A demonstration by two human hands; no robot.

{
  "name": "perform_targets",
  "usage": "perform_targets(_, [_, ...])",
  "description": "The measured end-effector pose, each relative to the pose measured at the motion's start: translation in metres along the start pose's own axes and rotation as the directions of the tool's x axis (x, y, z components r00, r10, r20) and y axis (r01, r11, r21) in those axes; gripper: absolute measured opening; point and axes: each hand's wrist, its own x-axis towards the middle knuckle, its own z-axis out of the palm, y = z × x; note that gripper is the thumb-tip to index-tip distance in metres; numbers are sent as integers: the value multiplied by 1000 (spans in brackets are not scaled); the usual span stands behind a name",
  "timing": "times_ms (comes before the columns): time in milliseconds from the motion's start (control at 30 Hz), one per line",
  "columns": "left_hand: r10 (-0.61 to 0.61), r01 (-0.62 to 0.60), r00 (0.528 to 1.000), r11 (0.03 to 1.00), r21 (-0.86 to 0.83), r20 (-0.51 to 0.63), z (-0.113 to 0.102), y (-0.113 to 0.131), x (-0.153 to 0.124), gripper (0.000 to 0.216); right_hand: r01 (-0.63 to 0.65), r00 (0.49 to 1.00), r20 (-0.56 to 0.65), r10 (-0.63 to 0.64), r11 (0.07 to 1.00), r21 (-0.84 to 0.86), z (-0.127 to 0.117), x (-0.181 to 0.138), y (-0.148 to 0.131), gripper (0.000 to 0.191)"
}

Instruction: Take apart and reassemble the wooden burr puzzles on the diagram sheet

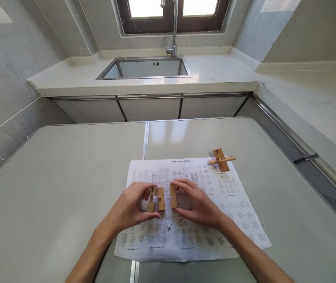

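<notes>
My left hand grips a notched wooden puzzle piece marked "3", thumb below and fingers above. Just right of it, close to the left fingertips, is a second notched wooden piece; whether the thumb touches it I cannot tell. A third wooden piece, with a notch in its side, is held upright between the thumb and fingers of my right hand. A small gap separates the two hands. Beneath them lies a white instruction sheet printed with many small line diagrams.
Crossed wooden puzzle pieces rest at the sheet's upper right corner. The pale folding table has a metal seam down its middle. Beyond it stand a counter with a sink and a faucet. Another counter runs along the right.
</notes>
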Motion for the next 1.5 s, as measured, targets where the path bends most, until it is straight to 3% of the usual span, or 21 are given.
perform_targets(100, [-49,46,998,996,-82,-39,7,5,-2,74,-104,994,16,104,938,332,-4,0,-1,70])
perform_targets(233, [-75,64,995,985,-160,-63,15,11,-3,71,-158,987,93,129,728,667,-2,0,-1,61])
perform_targets(500, [-125,89,985,959,-267,-120,23,17,-3,72,-239,969,227,94,577,781,-3,2,-7,69])
perform_targets(700, [-120,75,983,951,-301,-136,32,22,-5,72,-279,960,253,118,395,875,2,-1,-9,75])
perform_targets(800, [-109,64,985,950,-305,-133,35,23,-5,71,-296,955,273,116,351,888,3,-2,-10,72])
perform_targets(1033, [-122,78,981,960,-270,-152,34,20,-5,70,-250,968,226,105,377,892,2,0,-12,72])
perform_targets(1167, [-101,56,982,964,-259,-162,39,21,-6,70,-297,953,291,82,438,849,4,-2,-10,80])
perform_targets(1333, [48,-79,966,990,-113,-252,42,26,-6,64,-282,936,349,-38,508,814,7,-3,-6,77])
perform_targets(1500, [129,-144,943,989,-30,-307,43,28,-5,69,-326,901,431,-43,588,741,5,-3,-8,77])
